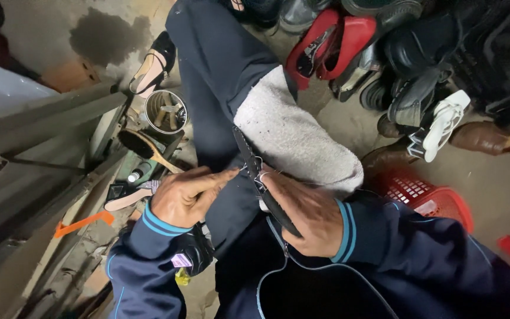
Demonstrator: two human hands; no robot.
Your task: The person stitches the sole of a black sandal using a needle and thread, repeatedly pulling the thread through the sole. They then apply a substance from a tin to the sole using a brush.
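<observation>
At the centre of the view, over a grey cloth (296,139) draped on the knee, the right hand (305,215) is clenched around a thin black strap (261,183), which runs from about 11 o'clock down to 5 o'clock. The left hand (187,195), at 9 o'clock from it, pinches a fine thread (249,167) just beside the strap. A red basket (429,201) sits at 3 o'clock, a metal tin (166,111) at 10 o'clock.

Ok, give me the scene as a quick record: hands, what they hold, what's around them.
left hand: pinching thread at the strap's edge
right hand: gripping the black strap
support: grey cloth over the knee
left side: brush, metal tin
right side: red basket
top: red heels, white sandal, dark shoes
</observation>
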